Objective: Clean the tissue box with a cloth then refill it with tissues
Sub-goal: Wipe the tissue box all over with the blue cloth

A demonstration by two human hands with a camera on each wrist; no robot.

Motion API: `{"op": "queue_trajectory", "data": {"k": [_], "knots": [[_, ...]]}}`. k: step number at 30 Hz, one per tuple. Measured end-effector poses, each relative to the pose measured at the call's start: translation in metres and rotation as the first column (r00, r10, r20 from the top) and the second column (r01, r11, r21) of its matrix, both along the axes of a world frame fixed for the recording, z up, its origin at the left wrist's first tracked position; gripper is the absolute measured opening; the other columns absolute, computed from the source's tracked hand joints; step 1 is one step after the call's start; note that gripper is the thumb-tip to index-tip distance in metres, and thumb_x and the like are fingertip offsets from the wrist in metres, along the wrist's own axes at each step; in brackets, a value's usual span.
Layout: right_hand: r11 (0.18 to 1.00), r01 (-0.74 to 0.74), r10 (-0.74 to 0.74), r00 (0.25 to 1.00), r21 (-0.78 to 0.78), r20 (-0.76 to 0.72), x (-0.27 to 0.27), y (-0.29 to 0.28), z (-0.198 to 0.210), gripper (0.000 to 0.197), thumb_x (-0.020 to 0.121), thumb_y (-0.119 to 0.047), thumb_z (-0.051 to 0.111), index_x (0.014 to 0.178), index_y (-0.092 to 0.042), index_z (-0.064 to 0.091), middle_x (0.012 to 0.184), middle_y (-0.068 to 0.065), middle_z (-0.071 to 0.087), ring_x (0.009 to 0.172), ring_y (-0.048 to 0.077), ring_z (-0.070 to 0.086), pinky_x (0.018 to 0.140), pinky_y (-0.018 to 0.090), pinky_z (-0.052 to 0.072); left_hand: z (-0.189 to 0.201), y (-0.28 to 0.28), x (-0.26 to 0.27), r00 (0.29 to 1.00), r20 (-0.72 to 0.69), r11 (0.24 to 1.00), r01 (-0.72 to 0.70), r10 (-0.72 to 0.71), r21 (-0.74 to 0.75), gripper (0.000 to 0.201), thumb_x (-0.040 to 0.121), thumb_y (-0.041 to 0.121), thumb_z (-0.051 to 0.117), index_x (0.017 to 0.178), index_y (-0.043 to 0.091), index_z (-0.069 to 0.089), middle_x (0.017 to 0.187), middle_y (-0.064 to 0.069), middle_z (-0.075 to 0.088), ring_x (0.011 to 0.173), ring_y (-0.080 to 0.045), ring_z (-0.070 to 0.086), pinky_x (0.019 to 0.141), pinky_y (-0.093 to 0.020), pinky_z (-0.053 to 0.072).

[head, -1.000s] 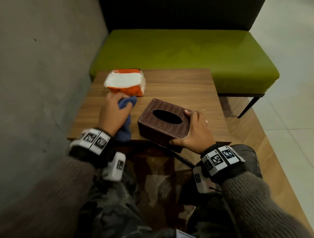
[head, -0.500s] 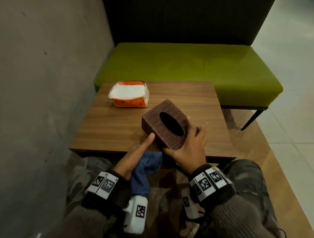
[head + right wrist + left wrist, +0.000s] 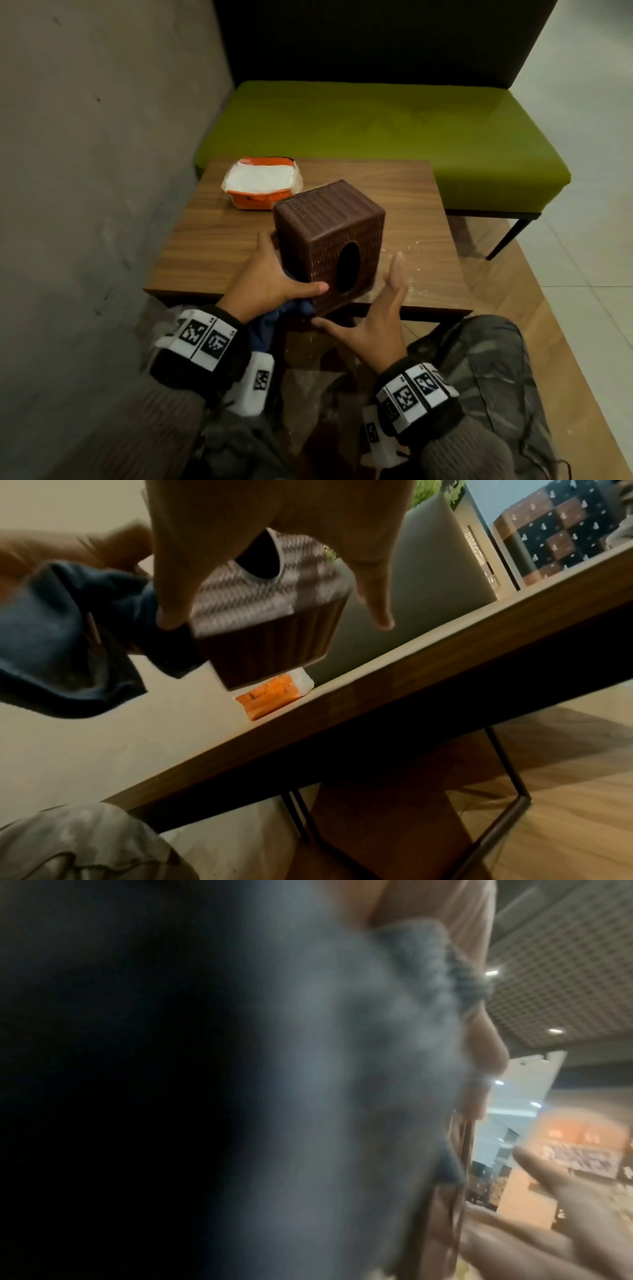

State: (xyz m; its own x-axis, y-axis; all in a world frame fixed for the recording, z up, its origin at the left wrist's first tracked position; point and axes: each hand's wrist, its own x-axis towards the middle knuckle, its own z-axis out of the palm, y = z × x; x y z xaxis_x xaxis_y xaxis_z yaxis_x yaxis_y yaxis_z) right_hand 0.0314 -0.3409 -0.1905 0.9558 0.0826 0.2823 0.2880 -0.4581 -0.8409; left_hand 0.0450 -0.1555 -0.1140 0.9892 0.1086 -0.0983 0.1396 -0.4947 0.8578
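Now the left hand (image 3: 270, 284) grips the box (image 3: 329, 236), thumb curled across the face with the oval hole and fingers behind the far side, with the cloth (image 3: 274, 325) bunched between palm and box and hanging down below the wrist. The box is lifted clear of the bench (image 3: 219, 240) and turned on end, so the hole faces the right hand (image 3: 373, 322). That hand is spread, fingers straight, just beside the holed face; its thumb reaches under the box's lower corner, though from the head view I cannot tell whether it touches. The right wrist view shows the same thumb (image 3: 171, 593) lying at the box's (image 3: 270, 620) edge against the cloth (image 3: 68, 642). Beyond the left hand, further out on the bench, lies the tissue pack (image 3: 262, 186), orange with a white top. The left wrist view is mostly filled by blurred cloth (image 3: 325, 1083) close to the lens.
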Motion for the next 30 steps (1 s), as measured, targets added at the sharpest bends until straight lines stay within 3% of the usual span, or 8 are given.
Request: {"op": "queue_trajectory", "data": {"k": [4, 8, 12, 18, 21, 23, 26, 30], "knots": [[0.999, 0.030, -0.026, 0.993, -0.032, 0.119, 0.006, -0.029, 0.043, 0.140, 0.054, -0.068, 0.077, 0.148, -0.022, -0.017, 0.158, 0.007, -0.007, 0.147, 0.015, -0.003, 0.119, 0.022, 0.005, 0.032, 0.021, -0.005, 0.971, 0.067, 0.862, 0.169, -0.228, 0.477, 0.106, 0.045, 0.047, 0.084, 0.130, 0.025, 0.024, 0.126, 0.003, 0.042, 0.108, -0.019, 0.052, 0.085, -0.041, 0.048], [0.879, -0.166, 0.243, 0.963, -0.447, 0.119, 0.021, -0.034, 0.081, 0.143, 0.051, -0.070, 0.074, 0.147, -0.022, -0.020, 0.159, 0.001, -0.013, 0.147, 0.020, -0.011, 0.117, 0.057, 0.008, 0.056, 0.016, -0.007, 0.930, -0.010, 0.464, 0.192, -0.367, 0.865, 0.103, 0.055, 0.046, 0.079, 0.136, 0.023, 0.021, 0.128, 0.000, 0.043, 0.090, -0.026, 0.061, 0.058, -0.033, 0.041], [0.860, -0.351, 0.364, 0.931, -0.371, -0.036, 0.039, -0.022, 0.071, 0.146, 0.048, -0.050, 0.089, 0.147, -0.022, -0.016, 0.158, 0.009, 0.010, 0.147, 0.023, 0.011, 0.117, 0.053, 0.019, 0.051, 0.002, 0.003, 0.906, -0.041, 0.334, 0.197, -0.421, 0.922, 0.100, 0.059, 0.046, 0.077, 0.139, 0.021, 0.021, 0.131, 0.001, 0.040, 0.091, -0.021, 0.060, 0.054, -0.030, 0.034], [0.927, -0.249, 0.273, 0.961, -0.280, 0.047, 0.045, -0.027, 0.044, 0.109, 0.050, -0.034, 0.089, 0.138, -0.008, 0.031, 0.130, 0.008, 0.045, 0.119, 0.019, 0.045, 0.100, 0.041, 0.043, 0.034, -0.010, 0.008, 0.861, 0.012, 0.480, 0.272, -0.509, 0.834, 0.101, 0.063, 0.041, 0.077, 0.143, 0.021, 0.020, 0.139, 0.001, 0.035, 0.103, -0.021, 0.056, 0.064, -0.030, 0.041], [0.968, -0.161, 0.166, 0.986, -0.193, 0.007, 0.042, -0.033, 0.032, 0.108, 0.048, -0.036, 0.090, 0.135, -0.015, 0.030, 0.128, 0.003, 0.044, 0.119, 0.015, 0.045, 0.100, 0.038, 0.045, 0.032, -0.001, 0.010, 0.921, 0.162, 0.834, 0.234, -0.355, 0.500, 0.104, 0.057, 0.030, 0.087, 0.141, 0.028, 0.026, 0.135, -0.001, 0.037, 0.116, -0.012, 0.044, 0.091, -0.028, 0.041], [0.981, -0.099, 0.097, 0.995, -0.169, -0.024, 0.040, -0.037, 0.025, 0.108, 0.046, -0.039, 0.090, 0.133, -0.022, 0.028, 0.129, 0.000, 0.044, 0.120, 0.013, 0.045, 0.101, 0.039, 0.045, 0.026, 0.008, 0.010, 0.941, 0.339, 0.990, -0.031, -0.017, 0.137, 0.087, 0.060, 0.027, 0.086, 0.133, 0.031, 0.037, 0.122, -0.001, 0.047, 0.110, -0.010, 0.047, 0.092, -0.026, 0.040], [0.980, -0.053, 0.051, 0.999, -0.192, -0.014, 0.034, -0.035, 0.020, 0.109, 0.046, -0.040, 0.091, 0.132, -0.016, 0.029, 0.127, 0.001, 0.043, 0.118, 0.013, 0.043, 0.101, 0.034, 0.044, 0.016, 0.004, 0.004, 0.783, 0.444, 0.900, -0.385, 0.436, -0.205, 0.046, 0.076, 0.028, 0.074, 0.118, 0.023, 0.053, 0.106, 0.001, 0.056, 0.101, -0.014, 0.055, 0.090, -0.032, 0.047], [0.971, -0.038, 0.040, 0.999, -0.236, 0.006, 0.026, -0.022, 0.019, 0.113, 0.048, -0.035, 0.091, 0.137, -0.003, 0.030, 0.129, 0.011, 0.042, 0.120, 0.022, 0.042, 0.102, 0.034, 0.039, 0.005, -0.053, -0.017, 0.794, 0.533, 0.956, -0.249, 0.294, -0.157, 0.031, 0.082, 0.028, 0.068, 0.110, 0.017, 0.063, 0.116, -0.008, 0.054, 0.108, -0.011, 0.052, 0.095, -0.011, 0.038]]}}
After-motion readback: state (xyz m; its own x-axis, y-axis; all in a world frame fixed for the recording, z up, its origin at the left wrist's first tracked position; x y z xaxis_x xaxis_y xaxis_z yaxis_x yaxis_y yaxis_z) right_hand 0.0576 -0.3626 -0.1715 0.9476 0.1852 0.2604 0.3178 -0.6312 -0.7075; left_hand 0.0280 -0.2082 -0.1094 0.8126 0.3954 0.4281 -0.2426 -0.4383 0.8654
